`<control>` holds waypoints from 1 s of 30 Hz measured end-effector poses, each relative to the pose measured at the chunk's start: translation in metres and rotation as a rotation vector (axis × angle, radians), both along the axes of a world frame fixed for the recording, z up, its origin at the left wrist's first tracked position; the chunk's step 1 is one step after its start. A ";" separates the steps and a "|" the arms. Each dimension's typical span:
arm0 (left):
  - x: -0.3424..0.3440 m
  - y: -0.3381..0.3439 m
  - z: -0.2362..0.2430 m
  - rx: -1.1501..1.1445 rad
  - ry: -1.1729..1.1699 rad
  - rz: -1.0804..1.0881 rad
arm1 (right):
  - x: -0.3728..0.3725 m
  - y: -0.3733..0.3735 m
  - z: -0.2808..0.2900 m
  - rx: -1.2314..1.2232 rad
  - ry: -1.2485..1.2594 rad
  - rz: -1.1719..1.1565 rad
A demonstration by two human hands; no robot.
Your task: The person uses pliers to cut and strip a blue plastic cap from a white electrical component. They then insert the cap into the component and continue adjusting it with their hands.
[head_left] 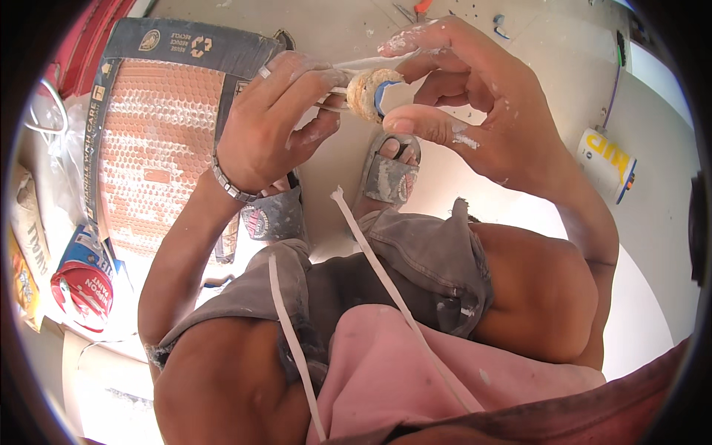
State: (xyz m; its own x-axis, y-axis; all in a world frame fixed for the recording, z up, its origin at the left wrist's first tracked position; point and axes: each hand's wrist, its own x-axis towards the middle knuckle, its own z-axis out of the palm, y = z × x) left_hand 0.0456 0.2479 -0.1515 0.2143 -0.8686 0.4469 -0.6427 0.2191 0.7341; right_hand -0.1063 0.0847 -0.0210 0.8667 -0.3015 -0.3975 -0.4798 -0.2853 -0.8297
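Between my hands is a short tan, rough-surfaced roll (363, 96) with a blue ring and a pale flat end; its exact kind is unclear. My left hand (278, 111), wearing a ring and a metal bracelet, is closed around pale thin strands (337, 99) that run into the roll's left side. On the other side, my right hand (475, 96) curls around the pale end, thumb below and fingers behind. White smears mark the thumb and fingers of the right hand. Part of the roll's far side is hidden by those fingers.
A dark-edged package with honeycomb-patterned wrap (159, 141) lies on the floor at left. Near it are a red and blue paint can (83, 289) and clear plastic (67, 163). A white can with yellow lettering (607, 165) is at right. My sandalled feet (391, 167) are below.
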 end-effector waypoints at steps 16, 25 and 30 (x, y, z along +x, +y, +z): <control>0.015 -0.020 0.020 0.221 0.085 -0.088 | -0.020 -0.043 -0.010 0.554 -0.251 -0.242; 0.024 -0.074 0.041 0.345 0.338 -0.130 | -0.025 -0.052 -0.013 0.853 -0.351 -0.310; 0.034 -0.062 0.022 0.412 0.385 0.033 | -0.025 -0.042 -0.014 0.755 -0.360 -0.292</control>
